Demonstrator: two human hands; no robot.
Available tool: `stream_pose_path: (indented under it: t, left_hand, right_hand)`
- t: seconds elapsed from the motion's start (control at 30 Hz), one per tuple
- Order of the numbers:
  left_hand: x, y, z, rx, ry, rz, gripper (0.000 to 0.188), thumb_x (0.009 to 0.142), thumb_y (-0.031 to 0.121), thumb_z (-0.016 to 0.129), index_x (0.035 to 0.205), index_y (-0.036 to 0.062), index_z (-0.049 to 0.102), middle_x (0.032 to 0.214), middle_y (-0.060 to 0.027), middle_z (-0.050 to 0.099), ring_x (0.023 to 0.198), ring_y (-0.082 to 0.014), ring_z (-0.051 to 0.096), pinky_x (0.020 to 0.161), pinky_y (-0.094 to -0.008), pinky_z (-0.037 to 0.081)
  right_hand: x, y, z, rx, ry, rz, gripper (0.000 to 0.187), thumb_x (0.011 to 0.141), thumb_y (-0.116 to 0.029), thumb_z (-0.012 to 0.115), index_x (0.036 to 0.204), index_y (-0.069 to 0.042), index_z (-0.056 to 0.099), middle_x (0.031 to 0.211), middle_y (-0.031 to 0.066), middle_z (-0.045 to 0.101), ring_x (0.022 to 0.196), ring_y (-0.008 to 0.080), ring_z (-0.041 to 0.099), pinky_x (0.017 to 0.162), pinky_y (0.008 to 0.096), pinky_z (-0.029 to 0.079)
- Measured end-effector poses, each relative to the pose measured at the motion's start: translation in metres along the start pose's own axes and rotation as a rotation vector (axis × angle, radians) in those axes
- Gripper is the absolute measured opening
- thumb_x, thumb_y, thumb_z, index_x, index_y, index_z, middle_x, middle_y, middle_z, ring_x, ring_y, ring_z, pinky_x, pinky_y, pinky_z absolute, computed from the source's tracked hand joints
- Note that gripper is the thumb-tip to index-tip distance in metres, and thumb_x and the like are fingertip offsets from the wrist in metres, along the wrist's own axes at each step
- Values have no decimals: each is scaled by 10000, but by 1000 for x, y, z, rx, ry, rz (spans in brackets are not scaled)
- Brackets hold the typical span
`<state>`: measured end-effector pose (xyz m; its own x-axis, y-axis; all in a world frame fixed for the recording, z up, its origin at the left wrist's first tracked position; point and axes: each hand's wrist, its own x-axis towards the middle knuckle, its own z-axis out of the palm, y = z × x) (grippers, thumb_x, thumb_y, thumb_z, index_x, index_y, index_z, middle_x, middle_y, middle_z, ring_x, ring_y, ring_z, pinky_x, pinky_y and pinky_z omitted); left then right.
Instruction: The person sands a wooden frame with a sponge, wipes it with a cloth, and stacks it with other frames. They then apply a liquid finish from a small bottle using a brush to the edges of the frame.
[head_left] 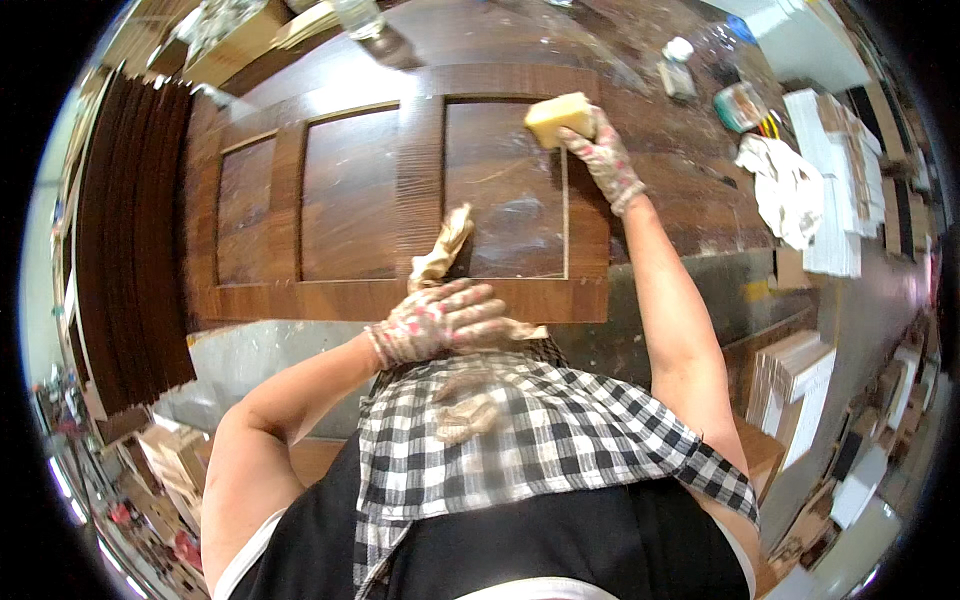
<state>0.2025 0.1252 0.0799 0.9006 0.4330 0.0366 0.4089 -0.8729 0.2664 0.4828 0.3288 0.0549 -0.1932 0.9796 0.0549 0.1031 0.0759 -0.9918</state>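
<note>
A dark brown wooden frame (350, 297) with three recessed panels lies flat on the worktable. My right hand (603, 160), in a patterned glove, is closed on a yellow sponge block (558, 118) at the frame's far right corner. My left hand (437, 325), gloved alike, is at the frame's near edge, close to my apron, with its fingers stretched out. A crumpled beige rag (440, 252) pokes up beyond that hand onto the frame. Part of the rag is hidden by the hand, and I cannot tell whether the two are joined by a grip. Whitish smears mark the right panel (510, 215).
A stack of dark brown boards (130, 240) stands at the left. A white cloth (785, 190), a teal-labelled container (740, 107) and a small bottle (677, 70) are on the right side. White flat packs (830, 180) stand beyond. A clear jar (358, 15) is at the back.
</note>
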Motion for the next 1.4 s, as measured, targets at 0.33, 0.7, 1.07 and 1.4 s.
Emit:
stream_pose_path:
  t: [0.33,0.7,1.07,1.4]
  left_hand:
    - [-201,-5,-13,107,274,-835,612,728,172,678,1310,97,502,1382,-112,491,1323,-323,412,1089,-481,325]
    - [-426,-70,15,219,789,-1344,514,777,74,583,1288,70,526,1372,-139,498,1329,-339,397,1105,-461,309]
    - [-502,-9,9,-367,1347,-1436,288,743,176,704,996,47,656,921,-124,683,777,-294,671,698,-370,543]
    - [-460,2,-5,-595,1158,-1302,147,754,108,643,895,66,642,880,-92,672,818,-301,651,724,-366,524]
  right_hand:
    - [-9,30,-6,166,200,-12,405,889,-213,667,1239,-46,550,1174,64,587,1088,179,543,946,331,429]
    - [52,-108,338,16,-410,-41,477,793,-159,754,1212,-60,548,1106,54,615,993,164,596,855,303,503]
    - [-14,-129,653,-549,-976,-738,599,685,-279,787,1185,-21,582,1116,176,640,968,313,645,836,385,535]
    - [-28,-152,683,-688,-1134,-879,509,666,-273,797,1058,7,633,939,172,677,852,287,669,757,368,535]
